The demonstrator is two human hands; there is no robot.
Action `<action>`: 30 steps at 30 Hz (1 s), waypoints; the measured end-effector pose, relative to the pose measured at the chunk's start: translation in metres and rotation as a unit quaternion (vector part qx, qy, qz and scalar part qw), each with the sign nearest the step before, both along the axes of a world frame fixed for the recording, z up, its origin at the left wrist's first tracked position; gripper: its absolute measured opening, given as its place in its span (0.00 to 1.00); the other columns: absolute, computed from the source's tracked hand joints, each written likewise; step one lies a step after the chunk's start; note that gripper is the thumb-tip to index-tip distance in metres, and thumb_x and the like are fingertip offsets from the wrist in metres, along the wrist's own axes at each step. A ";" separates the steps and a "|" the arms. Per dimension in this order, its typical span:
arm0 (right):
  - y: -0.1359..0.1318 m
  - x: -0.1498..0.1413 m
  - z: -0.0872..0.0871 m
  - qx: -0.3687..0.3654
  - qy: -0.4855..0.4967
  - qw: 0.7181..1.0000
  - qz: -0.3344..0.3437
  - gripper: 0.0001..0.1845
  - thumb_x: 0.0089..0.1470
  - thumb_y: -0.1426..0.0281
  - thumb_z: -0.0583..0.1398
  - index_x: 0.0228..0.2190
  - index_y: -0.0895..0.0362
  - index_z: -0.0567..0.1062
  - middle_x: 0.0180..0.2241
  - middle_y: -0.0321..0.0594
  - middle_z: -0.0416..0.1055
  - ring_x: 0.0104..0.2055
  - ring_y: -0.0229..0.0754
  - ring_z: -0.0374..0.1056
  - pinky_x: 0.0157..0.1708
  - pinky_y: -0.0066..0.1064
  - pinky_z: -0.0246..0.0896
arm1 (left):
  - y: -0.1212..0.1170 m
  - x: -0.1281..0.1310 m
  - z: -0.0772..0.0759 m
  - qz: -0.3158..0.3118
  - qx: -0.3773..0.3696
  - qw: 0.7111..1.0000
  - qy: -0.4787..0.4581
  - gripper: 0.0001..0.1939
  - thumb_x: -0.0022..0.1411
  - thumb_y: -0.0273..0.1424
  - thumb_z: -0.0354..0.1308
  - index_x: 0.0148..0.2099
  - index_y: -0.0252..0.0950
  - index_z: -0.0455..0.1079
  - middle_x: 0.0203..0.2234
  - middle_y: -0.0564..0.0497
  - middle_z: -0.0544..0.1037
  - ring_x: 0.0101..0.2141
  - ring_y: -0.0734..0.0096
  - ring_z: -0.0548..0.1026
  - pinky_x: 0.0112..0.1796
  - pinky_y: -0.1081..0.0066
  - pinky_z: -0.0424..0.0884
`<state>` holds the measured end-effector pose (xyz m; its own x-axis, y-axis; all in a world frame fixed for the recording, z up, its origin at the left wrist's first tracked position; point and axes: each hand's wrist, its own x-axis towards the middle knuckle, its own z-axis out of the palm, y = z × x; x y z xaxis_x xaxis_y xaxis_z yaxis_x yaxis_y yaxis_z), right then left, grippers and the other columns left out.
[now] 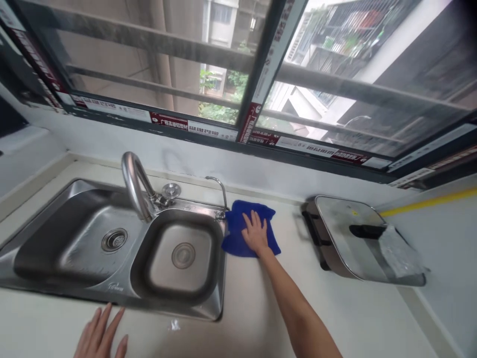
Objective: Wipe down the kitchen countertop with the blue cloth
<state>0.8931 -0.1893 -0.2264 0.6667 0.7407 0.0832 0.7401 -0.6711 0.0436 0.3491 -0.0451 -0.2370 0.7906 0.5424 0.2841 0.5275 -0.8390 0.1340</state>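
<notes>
A blue cloth (269,242) lies spread on the white countertop (246,288), its left edge against the rim of the double sink (219,298). My right hand (256,232) rests flat on top of it with the fingers apart. At the lower left, my left hand (100,334) is by the sink's front edge, fingers stretched out and holding nothing. Its wrist is cut off by the bottom of the view. A small wet patch (174,325) shines on the counter between the two hands.
A curved faucet (133,184) rises behind the sink, with a strainer plug (171,190) beside it. A thinner tap (222,191) stands at the sink's back right corner. To the right sits a rectangular electric pan (335,223) with a glass lid and a plastic bag (400,251). Windows line the back.
</notes>
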 end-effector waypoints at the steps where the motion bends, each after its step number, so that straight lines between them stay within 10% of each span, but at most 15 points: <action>1: -0.004 -0.013 0.000 0.004 -0.004 1.000 0.009 0.35 0.61 0.67 0.51 0.68 0.50 0.55 0.72 0.48 0.42 0.73 0.52 0.40 0.67 0.58 0.34 | 0.000 0.001 0.001 0.000 0.004 1.000 -0.006 0.42 0.63 0.38 0.51 0.75 0.44 0.38 0.74 0.46 0.43 0.70 0.45 0.46 0.67 0.46 0.46; 16: -0.129 -0.197 0.009 0.039 0.022 0.983 0.180 0.43 0.52 0.77 0.51 0.68 0.54 0.53 0.73 0.46 0.37 0.73 0.52 0.37 0.68 0.58 0.36 | -0.007 0.005 -0.007 0.016 0.018 0.998 -0.057 0.32 0.66 0.39 0.49 0.69 0.34 0.55 0.67 0.31 0.58 0.68 0.37 0.53 0.62 0.40 0.58; 25: -0.260 -0.205 0.008 0.022 0.069 0.965 0.251 0.41 0.54 0.74 0.51 0.69 0.51 0.53 0.72 0.45 0.43 0.72 0.54 0.43 0.68 0.60 0.40 | -0.009 0.005 -0.006 0.027 -0.001 0.998 -0.056 0.29 0.67 0.39 0.48 0.66 0.32 0.60 0.67 0.30 0.59 0.68 0.38 0.52 0.62 0.40 0.57; 30: -0.253 -0.180 0.010 0.016 0.062 0.972 0.225 0.39 0.57 0.72 0.51 0.69 0.51 0.53 0.72 0.46 0.43 0.72 0.55 0.44 0.67 0.60 0.40 | -0.011 0.008 0.000 0.024 -0.013 0.998 -0.056 0.30 0.67 0.39 0.48 0.67 0.32 0.59 0.69 0.32 0.56 0.69 0.39 0.50 0.63 0.41 0.54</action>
